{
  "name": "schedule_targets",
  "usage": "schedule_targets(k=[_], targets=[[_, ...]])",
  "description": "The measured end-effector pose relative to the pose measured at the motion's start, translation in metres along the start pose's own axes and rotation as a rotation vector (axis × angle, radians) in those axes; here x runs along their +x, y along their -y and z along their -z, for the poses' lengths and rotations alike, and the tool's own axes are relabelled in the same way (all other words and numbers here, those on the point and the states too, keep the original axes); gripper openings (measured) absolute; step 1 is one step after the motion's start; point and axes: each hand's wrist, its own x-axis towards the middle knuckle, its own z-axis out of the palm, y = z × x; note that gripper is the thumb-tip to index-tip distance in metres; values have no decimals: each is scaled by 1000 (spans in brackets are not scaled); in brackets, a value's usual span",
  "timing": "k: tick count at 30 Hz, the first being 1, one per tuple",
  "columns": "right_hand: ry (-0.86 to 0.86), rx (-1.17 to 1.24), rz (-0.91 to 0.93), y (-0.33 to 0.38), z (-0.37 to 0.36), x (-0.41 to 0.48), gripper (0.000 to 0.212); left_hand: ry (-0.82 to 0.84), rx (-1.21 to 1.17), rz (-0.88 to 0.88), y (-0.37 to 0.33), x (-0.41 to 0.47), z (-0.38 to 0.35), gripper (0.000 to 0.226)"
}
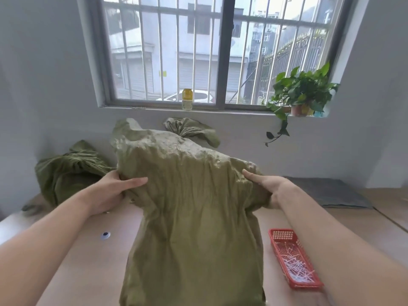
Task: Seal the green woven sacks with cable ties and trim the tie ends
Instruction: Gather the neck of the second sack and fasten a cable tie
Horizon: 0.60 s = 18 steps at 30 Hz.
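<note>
While the left hand (112, 191) and right hand (272, 187) are gripping the green woven sack (194, 217), its loose fabric may be slipping free.

We find nothing here that we can read. The bottle (187, 99) on the window sill (154, 108) carries a pale label, but it is too blurred for us to make out any letters. On the building (170, 40) across the street, seen through the window bars, a small yellow patch (163, 73) may be a sign. It is too small for us to tell whether it bears any writing.
</note>
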Motion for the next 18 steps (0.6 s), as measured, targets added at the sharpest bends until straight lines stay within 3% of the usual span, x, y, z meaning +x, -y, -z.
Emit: schedule_targets(k=[2,5,9,11,13,16,18], targets=[[25,-77,31,3,-2,-2,57,14,56,42,2,-5,1,45],[119,47,284,13,-8,-7,29,-2,30,9,-5,-8,-4,33],[264,268,640,28,-6,-22,47,-126,6,-151,-30,-11,-18,36],[313,381,722,27,0,-24,48,-158,-60,-182,-36,-14,-19,46],[367,397,697,14,6,-22,41,-104,-81,-170,-29,-18,-17,49],[431,155,516,-14,11,-19,75,14,-37,-73,-7,-21,-15,59],[455,-30,436,-22,8,-23,64,39,-29,-27,0,-23,-19,70]])
